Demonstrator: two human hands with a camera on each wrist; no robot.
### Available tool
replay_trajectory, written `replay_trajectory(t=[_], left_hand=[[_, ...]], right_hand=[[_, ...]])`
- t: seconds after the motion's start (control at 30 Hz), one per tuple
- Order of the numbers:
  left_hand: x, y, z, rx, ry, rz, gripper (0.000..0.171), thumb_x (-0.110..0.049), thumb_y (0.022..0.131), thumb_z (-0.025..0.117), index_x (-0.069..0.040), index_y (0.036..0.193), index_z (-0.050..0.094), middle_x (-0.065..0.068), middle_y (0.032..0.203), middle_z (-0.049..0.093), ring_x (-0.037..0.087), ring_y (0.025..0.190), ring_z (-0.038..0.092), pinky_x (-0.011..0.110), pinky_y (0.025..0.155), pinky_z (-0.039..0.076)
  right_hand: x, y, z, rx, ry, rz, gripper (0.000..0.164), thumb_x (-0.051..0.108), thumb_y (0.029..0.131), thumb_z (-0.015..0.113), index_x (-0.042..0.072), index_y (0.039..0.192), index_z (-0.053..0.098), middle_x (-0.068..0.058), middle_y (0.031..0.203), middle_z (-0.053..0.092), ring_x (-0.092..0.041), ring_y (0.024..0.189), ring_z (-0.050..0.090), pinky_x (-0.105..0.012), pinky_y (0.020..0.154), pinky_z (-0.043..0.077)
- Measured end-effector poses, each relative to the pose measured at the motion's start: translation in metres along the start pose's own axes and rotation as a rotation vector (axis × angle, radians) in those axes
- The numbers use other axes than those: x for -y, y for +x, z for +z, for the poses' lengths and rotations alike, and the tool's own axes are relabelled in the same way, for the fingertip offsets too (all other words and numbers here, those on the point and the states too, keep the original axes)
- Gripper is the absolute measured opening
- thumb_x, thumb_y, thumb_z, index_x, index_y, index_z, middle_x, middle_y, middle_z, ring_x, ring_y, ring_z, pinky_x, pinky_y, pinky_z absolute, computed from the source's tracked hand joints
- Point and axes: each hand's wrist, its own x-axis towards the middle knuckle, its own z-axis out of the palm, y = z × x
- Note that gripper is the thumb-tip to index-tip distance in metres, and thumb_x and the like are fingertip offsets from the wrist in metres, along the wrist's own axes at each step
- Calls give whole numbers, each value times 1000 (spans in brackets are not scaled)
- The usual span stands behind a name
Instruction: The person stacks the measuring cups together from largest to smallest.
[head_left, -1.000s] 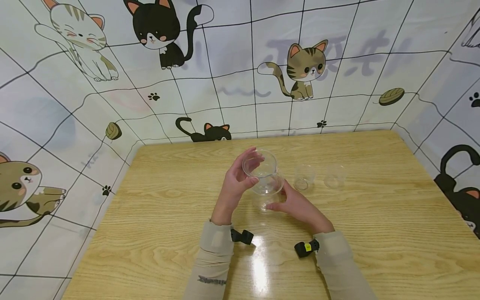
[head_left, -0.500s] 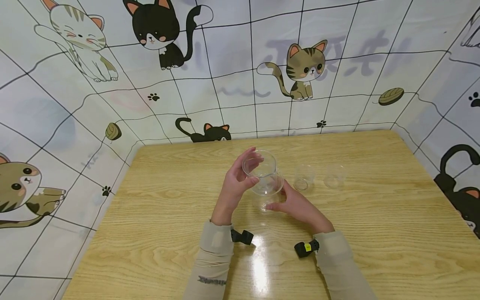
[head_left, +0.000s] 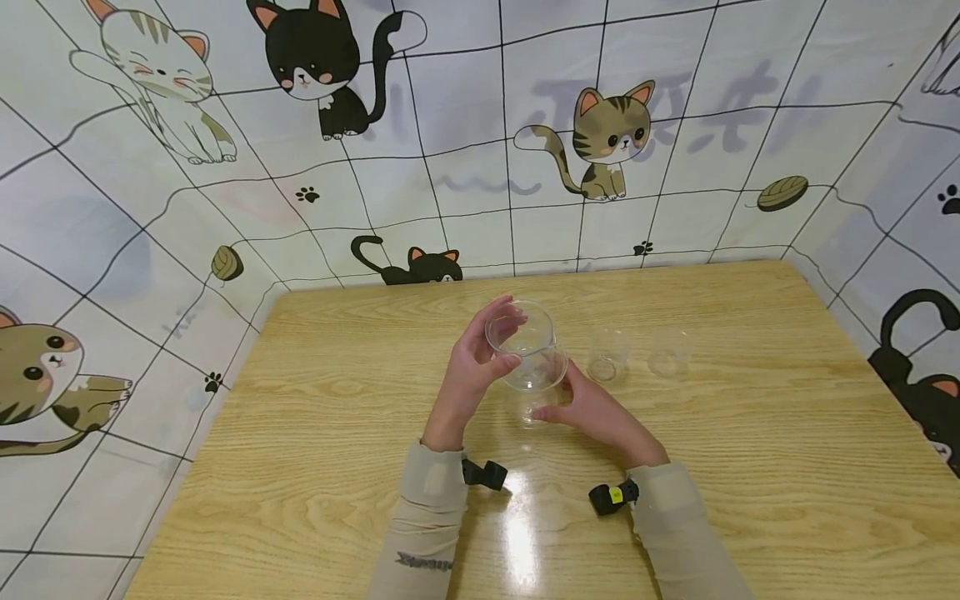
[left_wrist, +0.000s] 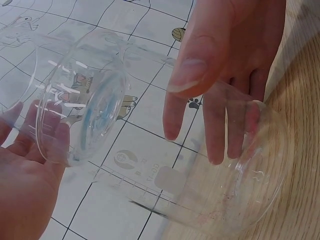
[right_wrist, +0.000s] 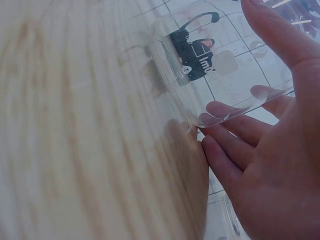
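Note:
In the head view two clear glass beakers stand one over the other near the table's middle. The left hand (head_left: 476, 358) grips the upper beaker (head_left: 521, 329), thumb on the near side and fingers round the far side. Lower down, the right hand (head_left: 596, 412) holds the lower beaker (head_left: 525, 400) between thumb and fingers. In the left wrist view the left hand (left_wrist: 30, 175) is at lower left, and the right hand (left_wrist: 225, 60) comes from the top. Printed marks show on the lower beaker (right_wrist: 220, 60) in the right wrist view, its base by the table. How deep the beakers nest is unclear.
Two smaller clear glass vessels (head_left: 609, 357) stand to the right of the hands on the wooden table (head_left: 750, 467). A cat-patterned cloth (head_left: 465, 192) hangs behind the table and along both sides. Each wrist wears a small black camera (head_left: 486, 475).

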Motion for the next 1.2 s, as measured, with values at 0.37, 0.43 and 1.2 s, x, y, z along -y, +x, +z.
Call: replay_trajectory(t=[0.37, 0.43, 1.2], left_hand=[[1, -1, 0, -6, 26, -9, 73, -27, 77, 70, -1, 134, 33, 16, 124, 46, 38, 120, 37, 43, 103, 24], [1, -1, -1, -6, 28, -10, 73, -27, 77, 70, -1, 134, 33, 16, 124, 46, 38, 120, 37, 43, 103, 24], [-2, 0, 1, 3, 41, -15, 71, -25, 78, 69, -1, 135, 32, 25, 127, 40, 38, 120, 37, 42, 103, 24]], right_hand=[[-1, 0, 2, -1, 4, 3, 88, 42, 69, 74, 35, 138, 19, 1, 131, 41, -19, 121, 37, -45, 98, 30], [-1, 0, 2, -1, 8, 2, 89, 42, 69, 74, 35, 138, 19, 1, 131, 40, -19, 121, 36, -45, 98, 29], [-4, 2, 1, -3, -6, -17, 90, 46, 69, 72, 36, 139, 16, 1, 135, 35, -20, 123, 34, -47, 99, 28]])
